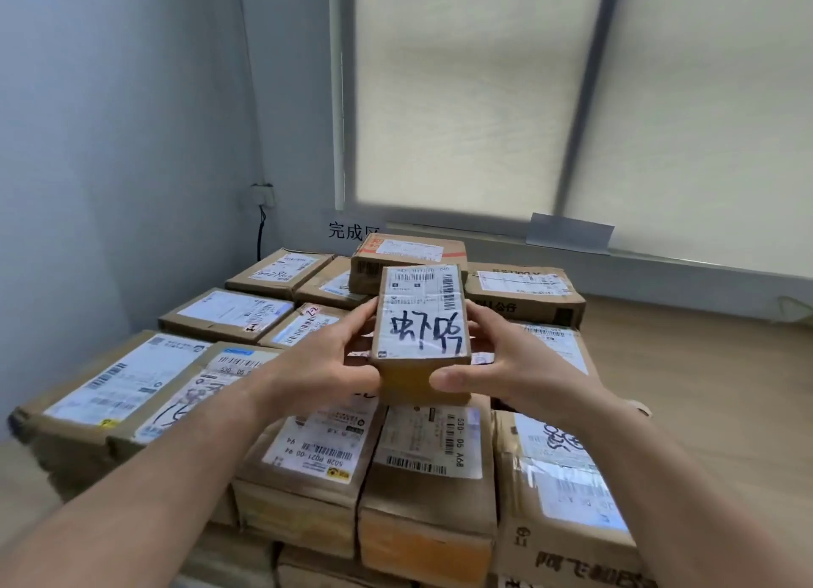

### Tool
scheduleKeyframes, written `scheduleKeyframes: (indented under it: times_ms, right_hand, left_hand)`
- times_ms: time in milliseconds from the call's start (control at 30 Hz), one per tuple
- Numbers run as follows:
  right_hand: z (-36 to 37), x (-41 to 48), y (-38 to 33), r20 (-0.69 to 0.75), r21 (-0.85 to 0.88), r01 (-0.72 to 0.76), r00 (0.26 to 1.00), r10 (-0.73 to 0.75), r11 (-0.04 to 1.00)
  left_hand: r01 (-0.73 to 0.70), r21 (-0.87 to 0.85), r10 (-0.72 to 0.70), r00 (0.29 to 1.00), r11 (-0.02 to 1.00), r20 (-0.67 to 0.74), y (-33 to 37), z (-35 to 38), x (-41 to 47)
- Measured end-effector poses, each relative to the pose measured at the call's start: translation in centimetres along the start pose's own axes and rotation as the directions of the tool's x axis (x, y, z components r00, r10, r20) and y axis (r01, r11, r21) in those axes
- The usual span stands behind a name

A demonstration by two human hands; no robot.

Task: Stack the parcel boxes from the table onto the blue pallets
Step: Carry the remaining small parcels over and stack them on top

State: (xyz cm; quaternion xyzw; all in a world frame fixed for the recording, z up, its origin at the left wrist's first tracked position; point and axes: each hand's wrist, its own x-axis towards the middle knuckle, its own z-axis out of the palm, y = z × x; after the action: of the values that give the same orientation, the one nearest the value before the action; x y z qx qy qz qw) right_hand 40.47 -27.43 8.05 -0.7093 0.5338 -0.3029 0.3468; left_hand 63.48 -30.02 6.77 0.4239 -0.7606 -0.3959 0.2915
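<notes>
The stack of parcels (422, 444) already stands several layers deep, so I judge the job well along, while the left hand (336, 361) and right hand (506, 367) clasp a small handwritten-label box (421, 319) by its sides above the stack's middle, not yet set down.
</notes>
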Motion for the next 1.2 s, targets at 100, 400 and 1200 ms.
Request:
scheduleKeyframes:
  times_ms: [100,400,1200]
  right_hand:
    - [1.6,2.0,-1.3,-0.094,-0.084,0.048,0.994,-0.056,0.995]
    - [7.2,8.8,-2.5,-0.198,-0.166,0.056,0.976,-0.089,0.984]
    - [5.6,3.3,-2.4,-0.254,-0.423,-0.074,0.966,-0.040,0.903]
  left_hand:
    - [-0.030,0.015,0.031,0.993,0.999,-0.116,-0.3,-1.3,0.2]
    - [0.067,-0.036,-0.074,0.972,0.997,-0.221,-3.7,-5.7,1.8]
    - [0.205,0.176,-0.113,0.897,0.963,-0.427,-3.1,-3.8,-1.0]
